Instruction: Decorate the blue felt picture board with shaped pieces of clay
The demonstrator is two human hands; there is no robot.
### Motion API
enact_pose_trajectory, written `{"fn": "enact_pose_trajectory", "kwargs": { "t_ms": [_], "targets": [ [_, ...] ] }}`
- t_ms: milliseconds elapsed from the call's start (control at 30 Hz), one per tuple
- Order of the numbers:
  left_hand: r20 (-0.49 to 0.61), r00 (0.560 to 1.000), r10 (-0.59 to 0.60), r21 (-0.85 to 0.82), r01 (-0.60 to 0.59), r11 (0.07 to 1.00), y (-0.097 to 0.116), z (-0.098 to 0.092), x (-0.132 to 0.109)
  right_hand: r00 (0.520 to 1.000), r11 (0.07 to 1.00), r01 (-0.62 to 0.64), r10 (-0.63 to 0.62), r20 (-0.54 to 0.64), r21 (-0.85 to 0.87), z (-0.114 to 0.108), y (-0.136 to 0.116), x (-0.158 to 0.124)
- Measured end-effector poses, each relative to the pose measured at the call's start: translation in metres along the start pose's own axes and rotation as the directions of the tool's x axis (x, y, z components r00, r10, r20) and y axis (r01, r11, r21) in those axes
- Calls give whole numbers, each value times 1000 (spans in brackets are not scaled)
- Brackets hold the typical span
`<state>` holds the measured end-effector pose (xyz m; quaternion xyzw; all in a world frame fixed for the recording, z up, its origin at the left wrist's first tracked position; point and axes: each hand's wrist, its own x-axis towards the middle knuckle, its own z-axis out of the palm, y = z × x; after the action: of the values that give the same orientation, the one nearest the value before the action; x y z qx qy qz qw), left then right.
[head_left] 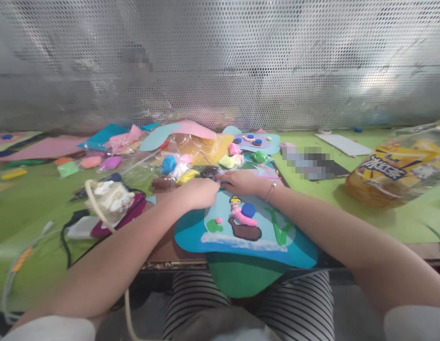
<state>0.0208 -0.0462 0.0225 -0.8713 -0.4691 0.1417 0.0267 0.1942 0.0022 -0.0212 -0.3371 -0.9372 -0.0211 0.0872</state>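
My left hand [204, 192] and my right hand [244, 183] meet above the far edge of a blue paper craft picture [191, 234]. Their fingers are pressed together, and a bit of blue shows between them. What they hold is too small to tell. On the picture lie clay pieces: a pink figure with a blue ball [248, 210], a brown boat shape [245, 230], green leaves [281, 227] and a white strip [241, 241]. A green sheet [237, 274] sticks out below it over the table edge. Just beyond my hands are bagged clay lumps, one blue [168, 165] and one yellow [187, 176].
A large bottle of yellow-brown drink [393, 175] stands at right, near a white board [344, 144]. At left lie cables [19, 260], a maroon item [120, 220] and clay packets [67, 168]. A second clay picture [265, 142] lies behind, before a perforated metal screen [220, 61].
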Motion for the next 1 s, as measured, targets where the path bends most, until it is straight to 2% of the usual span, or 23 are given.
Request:
{"fn": "enact_pose_trajectory", "kwargs": {
  "t_ms": [100,200,267,300,400,533,633,700,767,867,933,1000],
  "targets": [
    [-185,977,-107,16,112,994,-3,2,5,1000,1000,10,-10,3,7,0,0,0],
    [-394,896,-205,-13,217,976,-8,8,12,1000,1000,14,-14,9,5,-1,-1,0],
    [-490,854,-177,18,213,977,-13,15,18,1000,1000,3,-3,9,-3,-2,-1,0],
    [-495,849,-187,22,227,974,-16,19,20,1000,1000,-1,1,9,-10,-2,-2,0],
    [-461,869,-177,-1,199,980,-22,30,27,1000,999,-8,8,10,-39,-2,-3,1],
    [-481,858,-182,-38,187,982,-28,37,34,1000,995,-29,29,-4,-95,0,-5,1],
    [-475,859,-190,-50,189,981,-30,37,38,997,994,-56,51,-57,-91,1,-6,0],
    [-471,858,-203,-61,198,978,-31,36,40,988,994,-84,75,-134,-63,3,-5,1],
    [-489,844,-222,-102,197,975,-32,36,42,964,994,-106,100,-247,-14,5,-2,3],
    [-552,790,-267,-264,139,955,-33,33,44,884,986,-108,155,-441,129,8,7,8],
    [-577,754,-314,-400,73,913,-32,31,45,839,962,-90,212,-501,257,10,12,10],
    [-564,746,-356,-518,16,855,-30,30,46,806,928,-77,273,-525,364,10,15,11]
  ]
}}
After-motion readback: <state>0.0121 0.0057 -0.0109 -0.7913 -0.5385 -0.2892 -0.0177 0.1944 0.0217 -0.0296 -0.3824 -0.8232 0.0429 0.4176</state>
